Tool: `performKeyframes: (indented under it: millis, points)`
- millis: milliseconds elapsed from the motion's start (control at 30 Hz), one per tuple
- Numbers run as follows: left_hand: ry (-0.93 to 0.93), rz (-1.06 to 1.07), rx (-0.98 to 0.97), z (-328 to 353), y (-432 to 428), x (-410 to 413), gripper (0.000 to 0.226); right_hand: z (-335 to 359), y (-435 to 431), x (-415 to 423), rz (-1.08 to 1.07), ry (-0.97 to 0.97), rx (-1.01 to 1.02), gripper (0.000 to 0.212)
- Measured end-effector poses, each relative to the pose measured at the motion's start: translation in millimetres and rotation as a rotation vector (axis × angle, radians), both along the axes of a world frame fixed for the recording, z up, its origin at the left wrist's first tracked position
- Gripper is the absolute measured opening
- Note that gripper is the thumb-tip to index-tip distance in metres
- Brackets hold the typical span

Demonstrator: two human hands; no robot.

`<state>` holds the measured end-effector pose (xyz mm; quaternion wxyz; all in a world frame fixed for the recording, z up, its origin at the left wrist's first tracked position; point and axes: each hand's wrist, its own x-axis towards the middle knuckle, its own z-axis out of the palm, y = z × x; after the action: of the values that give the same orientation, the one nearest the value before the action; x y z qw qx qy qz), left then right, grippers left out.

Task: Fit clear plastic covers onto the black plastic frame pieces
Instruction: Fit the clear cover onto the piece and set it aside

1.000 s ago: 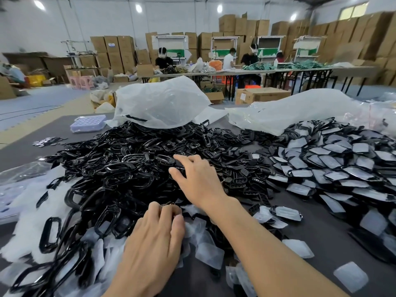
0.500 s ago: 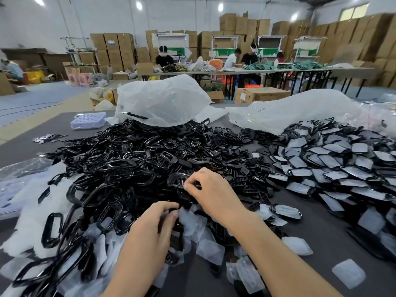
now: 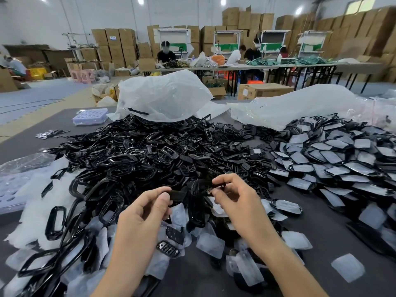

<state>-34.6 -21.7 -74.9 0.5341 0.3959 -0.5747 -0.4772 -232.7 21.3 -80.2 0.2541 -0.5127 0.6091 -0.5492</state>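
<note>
Left hand [image 3: 143, 215]: fingers [image 3: 163, 200] pinched narrow on one end of a black frame piece [image 3: 179, 195]. Right hand [image 3: 240, 204]: thumb and forefinger pinch the other side, remaining fingers curled. Can't tell if it's one piece or two held together, since it blurs into the black behind it.

The piece is held just above the near edge of the heap of black frames [image 3: 139, 155], mid-counter. Loose clear covers [image 3: 211, 245] lie scattered under and around both wrists, some overlapping frames. A small black button insert [image 3: 168, 249] lies on the covers just below the left hand.

On the right is a pile of covered frames [image 3: 334, 159], well apart from the hands. Bare grey counter [image 3: 321, 234] shows between that pile and the right forearm, with a lone cover [image 3: 348, 267] on it.

Behind the heap are crumpled plastic bags [image 3: 165, 97], with a lilac tray [image 3: 90, 116] far left. In the background, people sit at tables and cartons are stacked along the wall.
</note>
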Motion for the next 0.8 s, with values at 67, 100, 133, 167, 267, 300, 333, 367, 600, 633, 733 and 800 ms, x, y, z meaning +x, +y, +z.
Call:
performKeyframes:
  millis: [67, 100, 133, 167, 267, 300, 333, 367, 600, 633, 733, 800]
  points:
    - [0.020, -0.016, 0.021, -1, 0, 0, 0.017, 3, -1, 0, 0.000, -0.117, -0.021, 0.023]
    - [0.029, -0.025, 0.034, -2, 0, 0, 0.017, 4, -1, 1, -0.003, -0.173, -0.022, 0.025]
    - [0.034, -0.033, 0.047, -3, -1, 0, 0.016, 4, -2, 2, -0.003, -0.222, -0.020, 0.025]
    - [0.038, -0.039, 0.059, -4, -1, 0, 0.016, 4, -2, 3, 0.003, -0.260, -0.017, 0.024]
    - [0.059, -0.058, 0.087, -5, -3, -1, 0.018, 1, -2, 7, 0.034, -0.294, -0.001, 0.022]
    - [0.064, -0.062, 0.091, -6, -3, -2, 0.019, 0, -3, 9, 0.036, -0.287, 0.003, 0.022]
    - [0.070, -0.068, 0.095, -6, -2, -3, 0.019, -1, -3, 11, 0.036, -0.279, 0.004, 0.022]
    - [0.073, -0.076, 0.098, -6, -2, -3, 0.019, -1, -4, 12, 0.036, -0.273, 0.004, 0.023]
    - [-0.070, -0.046, 0.020, -7, 4, -7, 0.010, -3, -3, 22, 0.130, -0.335, 0.005, 0.021]
    - [-0.082, -0.037, 0.016, -7, 4, -8, 0.009, -2, -2, 24, 0.156, -0.364, -0.006, 0.021]
    - [-0.092, -0.037, 0.005, -7, 6, -10, 0.006, 0, 0, 29, 0.225, -0.428, -0.008, 0.022]
    - [-0.096, -0.040, -0.015, -6, 7, -9, 0.004, 0, 0, 33, 0.257, -0.434, 0.006, 0.022]
